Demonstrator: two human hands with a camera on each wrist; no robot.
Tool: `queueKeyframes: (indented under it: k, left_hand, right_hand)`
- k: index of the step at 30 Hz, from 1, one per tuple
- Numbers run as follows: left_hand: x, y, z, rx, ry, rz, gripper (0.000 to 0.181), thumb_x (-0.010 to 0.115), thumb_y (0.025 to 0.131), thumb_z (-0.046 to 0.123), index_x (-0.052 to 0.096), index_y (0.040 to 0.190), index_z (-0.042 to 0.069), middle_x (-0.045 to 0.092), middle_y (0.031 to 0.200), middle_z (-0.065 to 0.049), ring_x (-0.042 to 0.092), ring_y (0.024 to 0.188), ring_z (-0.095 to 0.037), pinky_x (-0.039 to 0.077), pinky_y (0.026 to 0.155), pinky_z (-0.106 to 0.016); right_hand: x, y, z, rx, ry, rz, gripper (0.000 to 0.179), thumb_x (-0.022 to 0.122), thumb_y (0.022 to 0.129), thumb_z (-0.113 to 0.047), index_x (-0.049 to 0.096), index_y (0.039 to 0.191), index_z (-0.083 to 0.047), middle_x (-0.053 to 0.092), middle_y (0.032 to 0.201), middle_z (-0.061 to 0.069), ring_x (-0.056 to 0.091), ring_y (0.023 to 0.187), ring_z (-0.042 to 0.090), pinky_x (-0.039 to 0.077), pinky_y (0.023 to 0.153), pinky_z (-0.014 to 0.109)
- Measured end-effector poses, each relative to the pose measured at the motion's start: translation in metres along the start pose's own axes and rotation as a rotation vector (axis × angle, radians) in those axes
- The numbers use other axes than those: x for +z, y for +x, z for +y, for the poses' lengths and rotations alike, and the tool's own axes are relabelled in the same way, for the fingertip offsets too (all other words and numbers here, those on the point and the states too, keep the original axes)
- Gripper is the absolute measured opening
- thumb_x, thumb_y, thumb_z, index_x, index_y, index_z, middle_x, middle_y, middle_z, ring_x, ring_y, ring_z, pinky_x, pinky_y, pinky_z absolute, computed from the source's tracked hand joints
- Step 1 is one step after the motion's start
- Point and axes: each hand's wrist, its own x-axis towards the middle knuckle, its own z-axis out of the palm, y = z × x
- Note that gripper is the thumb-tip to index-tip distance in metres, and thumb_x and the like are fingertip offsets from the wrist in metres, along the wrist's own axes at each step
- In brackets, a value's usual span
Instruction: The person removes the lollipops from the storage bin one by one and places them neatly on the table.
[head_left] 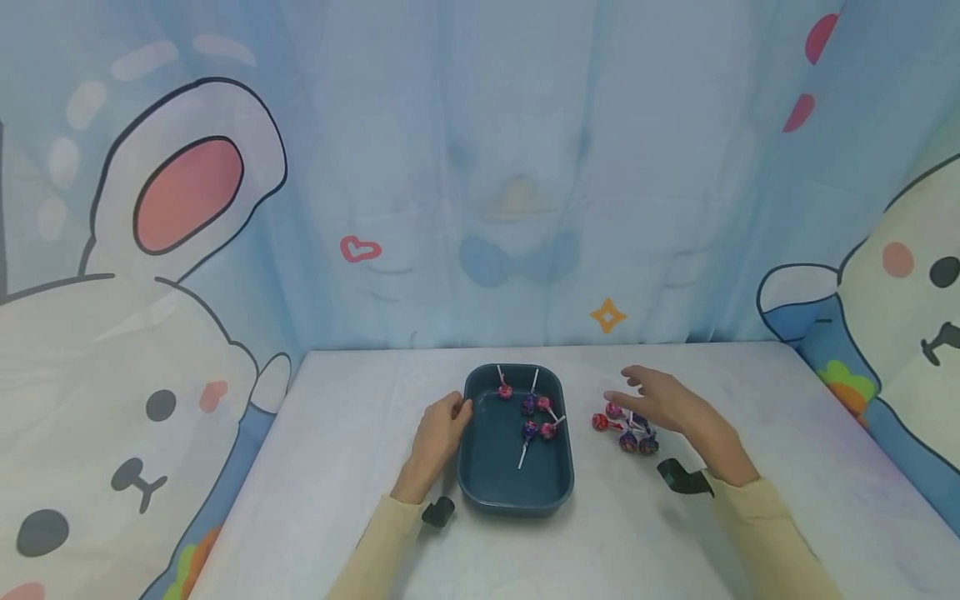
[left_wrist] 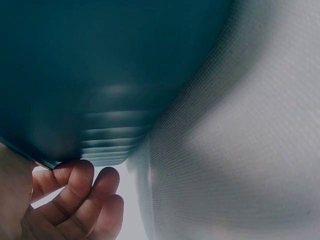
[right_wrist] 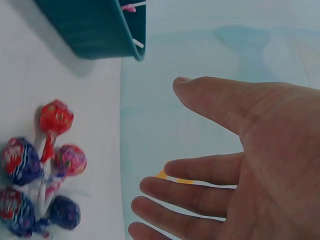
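Observation:
A dark teal plastic bin stands on the table, and several wrapped lollipops, among them a purple one and a red one, lie inside it. My left hand grips the bin's left rim, its fingers curled at the edge in the left wrist view. To the right of the bin is a small pile of lollipops, with red, pink and dark blue wrappers. Above this pile hovers my right hand, fingers extended and thumb spread, holding nothing.
The white tabletop reaches back to a light blue curtain printed with cartoon animals. A small dark camera sits at the left wrist and another dark device at the right wrist.

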Motion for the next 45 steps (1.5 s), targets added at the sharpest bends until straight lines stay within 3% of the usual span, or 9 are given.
queueKeyframes:
  k: [12,23,36,40,45]
  left_hand:
    - [0.001,-0.002,-0.003,-0.005,0.007,0.000,0.027,0.047,0.094,0.035,0.049,0.075,0.017,0.048,0.063,0.004,0.044,0.054,-0.009,0.035,0.047,-0.023]
    - [-0.001,0.000,-0.001,0.014,0.001,0.010,0.027,0.047,0.094,0.035,0.049,0.074,0.017,0.048,0.063,0.003,0.043,0.054,-0.009,0.034,0.047,-0.024]
    - [0.000,0.002,-0.001,0.017,0.001,0.011,0.026,0.047,0.094,0.034,0.050,0.075,0.016,0.047,0.062,0.003,0.043,0.054,-0.009,0.034,0.047,-0.023]
    - [0.001,0.001,-0.001,0.014,0.001,0.011,0.026,0.048,0.094,0.033,0.050,0.075,0.016,0.048,0.062,0.003,0.043,0.053,-0.009,0.034,0.047,-0.023]
    - [0.000,0.001,-0.001,0.008,0.004,0.002,0.025,0.047,0.094,0.034,0.051,0.077,0.017,0.049,0.064,0.003,0.044,0.056,-0.009,0.035,0.048,-0.022]
  right_hand:
    - [0.004,0.011,-0.027,-0.073,0.023,-0.009,0.080,0.051,0.084,-0.059,0.036,0.134,0.002,0.048,0.129,0.027,0.048,0.117,0.041,0.042,0.089,0.053]
    - [0.004,0.026,-0.066,-0.177,-0.004,-0.003,0.075,0.053,0.084,-0.056,0.039,0.135,-0.003,0.052,0.128,0.020,0.050,0.117,0.035,0.040,0.093,0.051]
    - [0.012,0.042,-0.098,-0.263,-0.029,-0.056,0.064,0.056,0.087,-0.045,0.043,0.131,-0.001,0.053,0.126,0.020,0.053,0.113,0.033,0.042,0.091,0.048]
    - [0.020,0.048,-0.105,-0.302,-0.052,-0.059,0.057,0.057,0.088,-0.042,0.048,0.126,0.000,0.057,0.120,0.018,0.056,0.105,0.028,0.044,0.088,0.045]
    - [0.032,0.059,-0.116,-0.313,-0.078,-0.073,0.052,0.059,0.086,-0.044,0.057,0.115,-0.001,0.063,0.099,0.010,0.059,0.083,0.018,0.048,0.076,0.038]
